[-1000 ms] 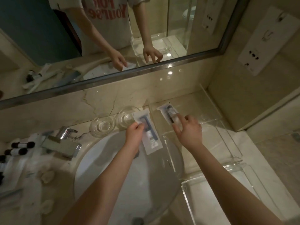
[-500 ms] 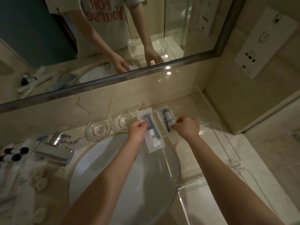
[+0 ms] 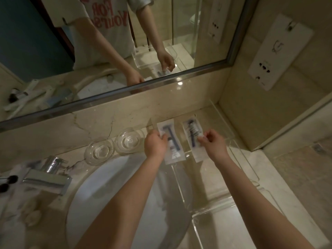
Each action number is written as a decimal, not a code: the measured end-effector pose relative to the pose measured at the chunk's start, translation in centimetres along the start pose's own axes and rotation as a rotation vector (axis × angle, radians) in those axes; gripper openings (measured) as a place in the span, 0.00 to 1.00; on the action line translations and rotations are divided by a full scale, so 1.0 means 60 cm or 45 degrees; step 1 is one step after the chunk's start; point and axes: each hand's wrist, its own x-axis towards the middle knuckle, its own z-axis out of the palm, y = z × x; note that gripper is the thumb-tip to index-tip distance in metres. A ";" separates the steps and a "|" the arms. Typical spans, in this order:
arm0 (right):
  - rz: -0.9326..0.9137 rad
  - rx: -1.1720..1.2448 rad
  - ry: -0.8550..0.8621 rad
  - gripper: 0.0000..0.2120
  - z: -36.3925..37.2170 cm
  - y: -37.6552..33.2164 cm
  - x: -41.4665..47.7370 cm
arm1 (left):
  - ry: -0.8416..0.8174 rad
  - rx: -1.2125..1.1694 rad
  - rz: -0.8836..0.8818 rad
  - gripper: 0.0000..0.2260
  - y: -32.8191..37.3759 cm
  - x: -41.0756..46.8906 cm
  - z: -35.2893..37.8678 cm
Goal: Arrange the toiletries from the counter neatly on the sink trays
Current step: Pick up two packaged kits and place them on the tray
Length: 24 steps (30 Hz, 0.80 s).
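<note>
Left hand pinches the razor packet; right hand pinches a second packet. Both lie side by side on the clear tray right of the sink. Square their edges parallel before letting go.

Reflected T-shirt, reversed red letters, seemingly "FOR YOURS"; packets illegible
</note>
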 end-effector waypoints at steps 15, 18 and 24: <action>-0.872 -0.961 -0.082 0.13 0.045 0.019 0.000 | -0.345 0.422 0.602 0.27 -0.056 -0.011 -0.014; -0.938 -0.858 0.031 0.17 0.012 0.021 0.015 | -0.448 0.529 0.653 0.32 -0.051 -0.003 -0.022; -0.788 -1.311 -0.306 0.27 0.004 0.030 0.058 | -0.541 0.788 0.681 0.33 -0.043 0.003 -0.018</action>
